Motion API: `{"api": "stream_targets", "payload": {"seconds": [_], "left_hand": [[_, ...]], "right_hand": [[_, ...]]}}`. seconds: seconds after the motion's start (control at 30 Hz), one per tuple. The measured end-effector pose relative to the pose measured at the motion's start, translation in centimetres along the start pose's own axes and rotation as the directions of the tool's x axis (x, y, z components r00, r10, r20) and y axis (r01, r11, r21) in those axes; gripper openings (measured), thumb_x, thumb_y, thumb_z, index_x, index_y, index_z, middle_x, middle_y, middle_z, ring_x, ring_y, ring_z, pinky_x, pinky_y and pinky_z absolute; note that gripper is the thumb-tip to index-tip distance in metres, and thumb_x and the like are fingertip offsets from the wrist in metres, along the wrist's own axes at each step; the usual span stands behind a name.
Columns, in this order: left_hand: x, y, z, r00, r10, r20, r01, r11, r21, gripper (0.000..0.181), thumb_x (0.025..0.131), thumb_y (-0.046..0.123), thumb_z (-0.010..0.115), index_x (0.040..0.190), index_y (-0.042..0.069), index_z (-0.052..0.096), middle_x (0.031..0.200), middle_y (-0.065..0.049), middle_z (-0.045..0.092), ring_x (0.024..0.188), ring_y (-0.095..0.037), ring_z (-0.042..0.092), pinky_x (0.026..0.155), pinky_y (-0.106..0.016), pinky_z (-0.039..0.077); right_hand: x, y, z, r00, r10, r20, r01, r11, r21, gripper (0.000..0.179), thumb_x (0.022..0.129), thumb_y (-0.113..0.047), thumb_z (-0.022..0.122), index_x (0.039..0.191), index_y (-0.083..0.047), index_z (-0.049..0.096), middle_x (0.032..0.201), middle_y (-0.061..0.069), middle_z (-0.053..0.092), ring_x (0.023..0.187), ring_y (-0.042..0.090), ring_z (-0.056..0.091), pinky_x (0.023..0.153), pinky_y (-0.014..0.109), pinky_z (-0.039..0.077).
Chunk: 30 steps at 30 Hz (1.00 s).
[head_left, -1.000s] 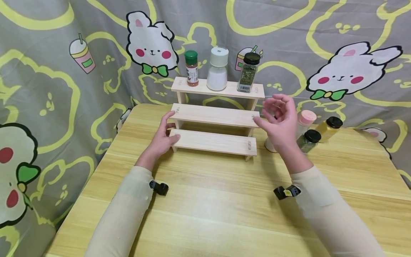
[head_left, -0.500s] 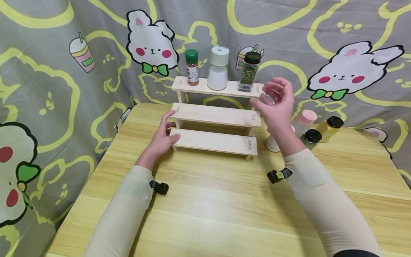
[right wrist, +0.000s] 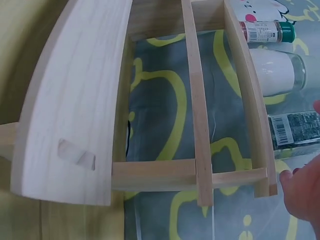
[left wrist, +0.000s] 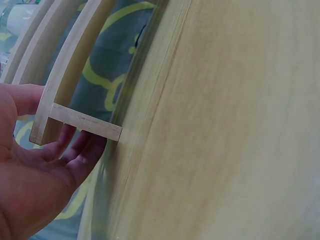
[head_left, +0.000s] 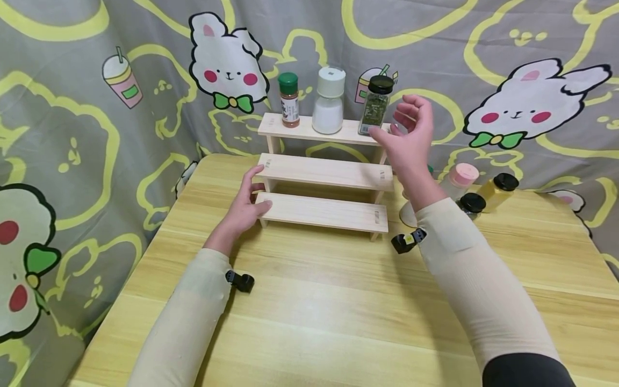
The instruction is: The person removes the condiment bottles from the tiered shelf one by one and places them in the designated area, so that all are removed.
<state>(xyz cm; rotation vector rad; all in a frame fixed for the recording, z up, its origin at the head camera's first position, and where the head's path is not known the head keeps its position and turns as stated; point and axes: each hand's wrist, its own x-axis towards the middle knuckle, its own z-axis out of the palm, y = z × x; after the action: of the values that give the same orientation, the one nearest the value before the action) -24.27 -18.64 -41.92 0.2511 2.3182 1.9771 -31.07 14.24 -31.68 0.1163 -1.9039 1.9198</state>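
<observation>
A three-step wooden shelf rack point(head_left: 325, 171) stands on the table. My left hand point(head_left: 243, 208) holds its left end, with the thumb on the lowest step and the fingers curled round the side, as the left wrist view also shows. On the top step are a green-capped spice bottle point(head_left: 289, 105), a white-capped jar of white powder point(head_left: 328, 110) and a black-capped jar of dried green herbs point(head_left: 375, 105). Beside that herb jar is my right hand point(head_left: 410, 134), its fingers loosely curved and the thumb near the jar's base. Whether the thumb touches the jar, I cannot tell.
Right of the rack stand a pink-capped jar point(head_left: 465, 174), a yellow bottle with a black cap point(head_left: 498, 194) and another black-capped jar point(head_left: 472, 204). A white container point(head_left: 408, 215) is partly hidden behind my right forearm. A patterned curtain point(head_left: 430, 48) hangs behind the table.
My right hand has risen and moved left, from beside the middle step to the herb jar on the top step. My left hand has stayed on the rack.
</observation>
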Motion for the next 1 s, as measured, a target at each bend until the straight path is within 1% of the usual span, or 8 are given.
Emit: {"api": "stream_targets", "payload": {"seconds": [0.13,0.2,0.3,0.43,0.5,0.6,0.73,1.0], "left_hand": [[0.0,0.0,0.0,1.0,0.0,-0.001,0.0,1.0,-0.002,0.082,0.092,-0.013,0.056,0.157,0.022,0.021,0.14,-0.032,0.037,0.11,-0.039,0.047,0.078,-0.035,0.045],[-0.1,-0.1,-0.1,1.0,-0.002,-0.001,0.002,1.0,-0.002,0.082,0.092,-0.013,0.056,0.157,0.022,0.021,0.14,-0.032,0.037,0.11,-0.039,0.047,0.078,-0.035,0.045],[0.6,-1.4,-0.3,1.0,0.003,-0.005,-0.003,1.0,-0.001,0.083,0.092,-0.012,0.056,0.157,0.025,0.021,0.14,-0.03,0.038,0.111,-0.038,0.047,0.075,-0.034,0.045],[1.4,-3.0,-0.5,1.0,0.015,-0.018,-0.015,1.0,0.011,0.085,0.093,-0.01,0.058,0.157,0.032,0.022,0.139,-0.025,0.04,0.112,-0.038,0.047,0.076,-0.035,0.046],[1.4,-3.0,-0.5,0.999,0.024,-0.022,-0.024,1.0,0.017,0.085,0.093,-0.01,0.058,0.156,0.035,0.023,0.138,-0.024,0.041,0.112,-0.038,0.048,0.077,-0.036,0.046],[1.4,-3.0,-0.5,0.999,0.033,-0.024,-0.033,0.999,0.024,0.084,0.093,-0.01,0.058,0.155,0.036,0.024,0.136,-0.024,0.042,0.111,-0.038,0.049,0.078,-0.037,0.046],[1.3,-3.1,-0.5,0.999,0.04,-0.024,-0.039,0.999,0.021,0.084,0.092,-0.011,0.058,0.155,0.034,0.025,0.135,-0.023,0.042,0.11,-0.037,0.05,0.076,-0.036,0.047],[1.6,-3.3,-0.5,0.999,0.049,-0.019,-0.049,0.999,0.004,0.084,0.092,-0.013,0.057,0.155,0.031,0.024,0.136,-0.025,0.04,0.113,-0.038,0.048,0.078,-0.035,0.046]], "right_hand": [[0.7,0.3,0.6,1.0,0.027,-0.008,-0.028,0.997,-0.068,0.079,0.07,-0.007,0.089,0.136,-0.016,0.048,0.13,0.007,0.047,0.122,0.022,0.047,0.1,0.033,0.04],[1.0,0.5,1.0,0.999,0.039,-0.014,-0.04,0.995,-0.087,0.08,0.07,-0.007,0.089,0.137,-0.018,0.047,0.13,0.005,0.048,0.122,0.02,0.048,0.1,0.032,0.04],[1.5,0.7,1.6,0.998,0.059,-0.032,-0.062,0.994,-0.092,0.08,0.07,-0.007,0.089,0.136,-0.021,0.047,0.128,0.003,0.048,0.119,0.018,0.048,0.1,0.029,0.04],[1.8,0.8,2.3,0.995,0.081,-0.06,-0.087,0.992,-0.09,0.08,0.069,-0.006,0.089,0.135,-0.024,0.047,0.127,0.002,0.049,0.117,0.017,0.049,0.097,0.029,0.042],[2.0,0.8,2.7,0.994,0.087,-0.071,-0.094,0.99,-0.102,0.082,0.069,-0.007,0.089,0.136,-0.025,0.047,0.127,0.001,0.049,0.117,0.017,0.049,0.095,0.029,0.044],[2.2,0.9,3.1,0.993,0.087,-0.084,-0.097,0.987,-0.126,0.083,0.068,-0.007,0.089,0.136,-0.026,0.046,0.127,0.001,0.049,0.116,0.017,0.049,0.092,0.029,0.046],[2.4,0.9,3.3,0.992,0.086,-0.089,-0.099,0.983,-0.153,0.082,0.07,-0.006,0.088,0.136,-0.027,0.046,0.127,0.0,0.047,0.115,0.018,0.049,0.09,0.03,0.048],[2.6,1.0,3.4,0.991,0.086,-0.1,-0.105,0.972,-0.211,0.078,0.073,-0.008,0.087,0.136,-0.028,0.047,0.126,0.001,0.048,0.112,0.017,0.049,0.09,0.03,0.046]]}}
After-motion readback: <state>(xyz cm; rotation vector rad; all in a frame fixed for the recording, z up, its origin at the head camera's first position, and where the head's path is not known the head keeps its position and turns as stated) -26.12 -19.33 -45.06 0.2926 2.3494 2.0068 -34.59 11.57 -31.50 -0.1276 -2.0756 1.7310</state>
